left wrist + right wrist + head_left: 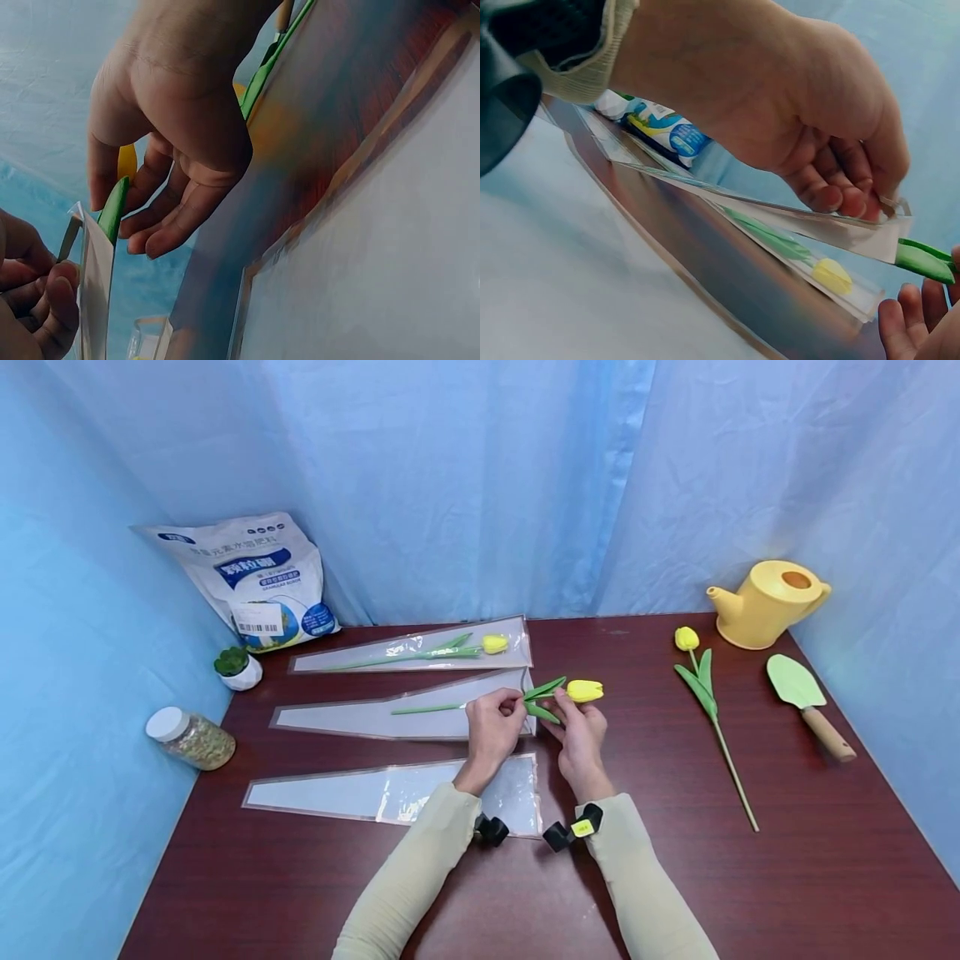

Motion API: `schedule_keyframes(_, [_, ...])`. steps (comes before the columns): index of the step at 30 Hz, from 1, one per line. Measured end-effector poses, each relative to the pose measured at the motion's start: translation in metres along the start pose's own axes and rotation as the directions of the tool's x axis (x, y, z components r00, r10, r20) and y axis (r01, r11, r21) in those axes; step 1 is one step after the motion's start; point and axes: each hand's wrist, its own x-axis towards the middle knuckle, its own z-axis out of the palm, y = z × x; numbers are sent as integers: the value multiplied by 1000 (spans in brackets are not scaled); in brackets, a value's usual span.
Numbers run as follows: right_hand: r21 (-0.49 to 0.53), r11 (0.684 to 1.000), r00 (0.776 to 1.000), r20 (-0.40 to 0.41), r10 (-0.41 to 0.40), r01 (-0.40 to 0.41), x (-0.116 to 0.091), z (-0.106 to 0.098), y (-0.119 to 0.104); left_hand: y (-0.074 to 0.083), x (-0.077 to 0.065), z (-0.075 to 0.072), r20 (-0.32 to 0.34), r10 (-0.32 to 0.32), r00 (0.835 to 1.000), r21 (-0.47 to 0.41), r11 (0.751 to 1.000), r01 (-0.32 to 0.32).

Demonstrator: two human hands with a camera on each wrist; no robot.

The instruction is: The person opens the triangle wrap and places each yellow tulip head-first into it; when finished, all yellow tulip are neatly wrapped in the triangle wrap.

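Pale blue cloth [450, 485] hung behind and at the sides; dark red-brown tabletop [810, 877], glossy. At centre, a yellow tulip [546, 687] is held at the mouth of the middle clear sleeve [330, 718]: stem inside, blossom [585, 691] outside toward 3 o'clock. The sleeve's mouth edge is pinched by the left hand [495, 727], thumb against fingers; the tulip is gripped by the right hand [583, 747] at the leaves, below the blossom. Clock read from the held tulip, head view. At 10, an upper sleeve [517, 631] with a second tulip [495, 644] enclosed; at 8, a lower sleeve [322, 793] laid flat, partly covered by the left forearm. At 3, a loose tulip [707, 693], blossom up; beyond it, a green trowel [797, 681], handle pointed toward 4. At 2, a yellow watering can [757, 610]. At 10, farther out, a printed bag [255, 589] is propped against the cloth; at 9, a potted succulent [240, 672] and a white-lidded jar [202, 742], tipped in appearance.
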Motion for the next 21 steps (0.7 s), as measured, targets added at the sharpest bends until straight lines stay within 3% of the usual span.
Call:
schedule_keyframes(14, [-31, 999, 1000, 21, 15, -14, -6, 12, 10, 3, 0, -2, 41, 27, 999, -42, 999, -26])
schedule_keyframes(21, [34, 999, 1000, 25, -2, 1, -3, 10, 8, 0, 5, -6, 163, 41, 986, -115, 993, -22])
